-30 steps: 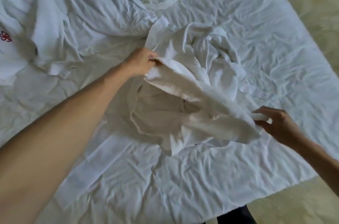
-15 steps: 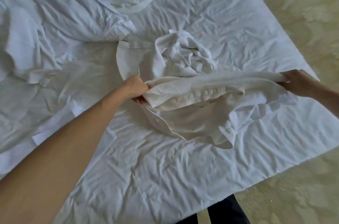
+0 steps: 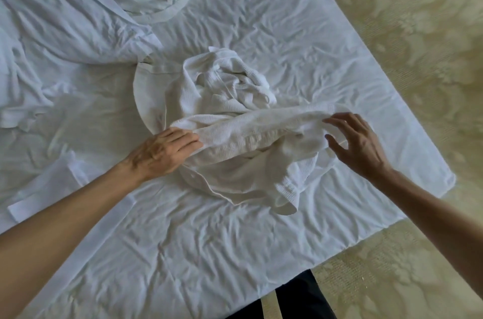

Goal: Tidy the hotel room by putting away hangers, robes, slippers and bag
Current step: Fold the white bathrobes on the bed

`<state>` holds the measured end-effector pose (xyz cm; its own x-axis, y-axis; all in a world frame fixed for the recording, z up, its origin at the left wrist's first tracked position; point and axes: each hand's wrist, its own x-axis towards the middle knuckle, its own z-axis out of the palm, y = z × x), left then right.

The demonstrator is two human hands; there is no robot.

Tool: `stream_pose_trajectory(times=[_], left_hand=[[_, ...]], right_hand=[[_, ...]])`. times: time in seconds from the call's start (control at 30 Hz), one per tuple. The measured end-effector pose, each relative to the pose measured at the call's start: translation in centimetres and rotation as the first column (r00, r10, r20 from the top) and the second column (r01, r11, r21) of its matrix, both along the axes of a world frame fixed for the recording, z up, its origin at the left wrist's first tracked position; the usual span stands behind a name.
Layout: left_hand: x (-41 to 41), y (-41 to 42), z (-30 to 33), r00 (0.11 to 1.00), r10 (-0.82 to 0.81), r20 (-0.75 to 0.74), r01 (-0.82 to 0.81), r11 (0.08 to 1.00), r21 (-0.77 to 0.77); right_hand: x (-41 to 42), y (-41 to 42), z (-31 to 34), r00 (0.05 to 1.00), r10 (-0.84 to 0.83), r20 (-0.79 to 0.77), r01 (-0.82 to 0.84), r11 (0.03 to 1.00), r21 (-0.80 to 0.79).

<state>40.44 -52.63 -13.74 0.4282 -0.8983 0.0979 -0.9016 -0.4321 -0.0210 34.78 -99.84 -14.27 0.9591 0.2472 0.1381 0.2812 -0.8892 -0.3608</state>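
Observation:
A white waffle-weave robe point(image 3: 230, 109) lies bunched in the middle of the bed point(image 3: 183, 253). A rolled band of it stretches left to right across the heap. My left hand point(image 3: 167, 151) presses flat on the left end of that band, fingers closed over the cloth. My right hand point(image 3: 352, 141) hovers at the band's right end with fingers spread, its fingertips just touching or just off the cloth.
Rumpled white bedding point(image 3: 78, 18) piles up at the top left, and a flat white strip of cloth point(image 3: 47, 188) lies at the left. Patterned beige carpet point(image 3: 405, 31) runs along the bed's right side and near corner. My dark trouser legs point(image 3: 295, 297) show at the bottom.
The robe band was lowered onto the heap. My right hand let go of its end and moved inward with fingers spread. My left hand flattened onto the left end.

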Motion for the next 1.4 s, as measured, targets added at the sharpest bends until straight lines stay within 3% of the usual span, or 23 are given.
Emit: stream_pose_trajectory(times=[0.2,0.43,0.57,0.67,0.77,1.0,1.13,1.27,1.4], left_hand=[[1.1,-2.1,0.9,0.997,0.071,-0.003,-0.071,0.993,-0.095],[0.7,-2.7,1.3,0.941,0.314,-0.125,-0.331,0.932,-0.145],[0.5,-2.6,2.7,0.894,0.395,-0.213,-0.399,0.917,0.025],[1.1,-2.5,5.6,0.776,0.503,-0.38,-0.423,0.862,0.278],[2.4,-2.7,9.7,0.698,0.571,-0.432,-0.441,0.818,0.369],[4.9,-0.7,22.9,0.632,0.664,-0.399,-0.696,0.713,0.086],[7.3,1.3,31.8,0.604,0.673,-0.427,-0.743,0.669,0.003],[9.0,2.2,41.4,0.603,0.671,-0.432,-0.738,0.675,0.017],[9.2,2.5,50.0,0.57,0.758,-0.317,-0.745,0.64,0.189]], right_hand=[[4.9,2.9,-0.9,0.996,0.074,-0.04,-0.078,0.991,-0.112],[5.4,4.2,-0.8,0.999,0.03,-0.046,-0.03,1.0,-0.002],[4.6,3.6,0.4,0.987,0.098,-0.13,-0.096,0.995,0.026],[4.9,3.1,3.2,0.976,0.132,-0.171,-0.135,0.991,-0.007],[6.4,3.6,7.7,0.983,0.102,-0.155,-0.112,0.992,-0.059],[11.7,4.4,22.4,0.997,0.024,-0.07,-0.022,0.999,0.031],[15.4,6.2,31.8,0.987,-0.129,-0.094,0.135,0.989,0.057],[18.9,7.7,39.7,0.985,-0.174,-0.018,0.175,0.979,0.101],[20.5,9.5,46.3,0.98,-0.159,0.118,0.149,0.985,0.092]])
